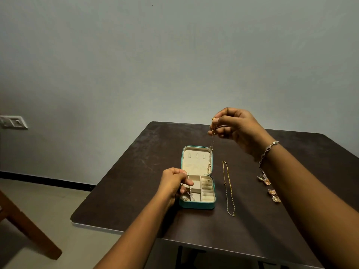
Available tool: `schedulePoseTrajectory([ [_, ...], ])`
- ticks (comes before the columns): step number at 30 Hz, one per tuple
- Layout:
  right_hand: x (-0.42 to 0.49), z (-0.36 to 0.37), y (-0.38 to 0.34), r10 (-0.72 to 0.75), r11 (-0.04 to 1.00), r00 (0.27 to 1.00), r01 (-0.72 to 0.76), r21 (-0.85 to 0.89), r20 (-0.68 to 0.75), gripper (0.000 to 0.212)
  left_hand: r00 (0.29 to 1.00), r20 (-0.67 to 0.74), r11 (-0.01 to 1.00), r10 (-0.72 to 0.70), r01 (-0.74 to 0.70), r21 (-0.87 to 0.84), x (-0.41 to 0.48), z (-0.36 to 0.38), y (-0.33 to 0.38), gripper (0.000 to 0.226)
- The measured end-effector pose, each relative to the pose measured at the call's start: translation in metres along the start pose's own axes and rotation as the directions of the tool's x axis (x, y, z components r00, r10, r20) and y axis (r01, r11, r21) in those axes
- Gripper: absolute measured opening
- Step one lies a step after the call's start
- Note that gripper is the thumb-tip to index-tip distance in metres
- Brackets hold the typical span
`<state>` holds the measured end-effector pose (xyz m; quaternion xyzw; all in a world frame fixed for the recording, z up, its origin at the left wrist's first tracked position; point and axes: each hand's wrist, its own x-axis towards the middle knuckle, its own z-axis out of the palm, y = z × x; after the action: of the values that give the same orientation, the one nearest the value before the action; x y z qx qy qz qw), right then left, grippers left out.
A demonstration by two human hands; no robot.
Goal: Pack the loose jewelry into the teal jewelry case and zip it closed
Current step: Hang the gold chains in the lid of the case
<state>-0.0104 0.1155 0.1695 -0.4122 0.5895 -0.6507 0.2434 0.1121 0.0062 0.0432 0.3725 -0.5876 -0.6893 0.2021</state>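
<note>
My raised right hand pinches a thin gold chain dangling over the open teal case mid-table, my left hand grips its 9 o'clock rim, and my right forearm half-hides the earrings at 3 o'clock, too small to read.

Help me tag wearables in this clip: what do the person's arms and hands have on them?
No sleeves are in view; both arms are bare to the frame edge. The right hand has a silver link bracelet at its wrist. The left hand shows no bracelet or watch. Neither wears a glove; rings are too small to tell.
</note>
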Motion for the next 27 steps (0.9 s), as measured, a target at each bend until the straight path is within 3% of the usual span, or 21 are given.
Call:
schedulePoseTrajectory([
  [5, 0.005, -0.001, -0.01, -0.021, 0.999, 1.0, 0.02, -0.046, -0.006, 0.016, 0.996, 0.025, 0.991, 0.082, -0.085, 0.107, -0.003, 0.002, -0.001, 0.008],
  [7, 0.008, -0.001, -0.013, -0.027, 0.998, 1.0, 0.027, -0.063, -0.01, 0.016, 0.989, -0.001, 0.94, 0.148, -0.141, 0.312, 0.002, 0.002, -0.003, 0.01],
  [10, 0.011, 0.0, -0.016, -0.038, 0.995, 0.999, 0.037, -0.09, -0.008, 0.017, 0.975, 0.014, 0.709, 0.224, -0.173, 0.683, 0.001, 0.002, 0.003, 0.008],
  [15, 0.011, 0.0, -0.017, -0.053, 0.986, 0.999, 0.052, -0.16, 0.001, 0.017, 0.944, 0.039, 0.361, 0.329, -0.163, 0.918, -0.01, 0.004, 0.014, 0.021],
  [16, 0.01, 0.001, -0.017, -0.057, 0.982, 0.998, 0.057, -0.179, 0.004, 0.018, 0.925, 0.03, 0.366, 0.38, -0.18, 0.913, -0.012, 0.003, 0.018, 0.02],
  [18, 0.009, 0.001, -0.017, -0.066, 0.972, 0.998, 0.066, -0.225, 0.008, 0.02, 0.863, 0.003, 0.503, 0.505, -0.297, 0.812, -0.015, 0.001, 0.027, 0.016],
  [21, 0.006, 0.002, -0.018, -0.093, 0.939, 0.995, 0.097, -0.33, 0.029, 0.019, 0.747, -0.021, 0.678, 0.665, -0.592, 0.435, -0.022, 0.002, 0.045, 0.008],
  [24, 0.002, 0.005, -0.021, -0.13, 0.893, 0.989, 0.149, -0.424, 0.073, 0.016, 0.751, 0.047, 0.743, 0.658, -0.658, 0.12, -0.035, 0.012, 0.06, 0.006],
  [27, -0.002, 0.005, -0.023, -0.147, 0.861, 0.984, 0.177, -0.477, 0.1, 0.016, 0.769, 0.103, 0.77, 0.63, -0.637, 0.042, -0.038, 0.023, 0.068, 0.009],
])
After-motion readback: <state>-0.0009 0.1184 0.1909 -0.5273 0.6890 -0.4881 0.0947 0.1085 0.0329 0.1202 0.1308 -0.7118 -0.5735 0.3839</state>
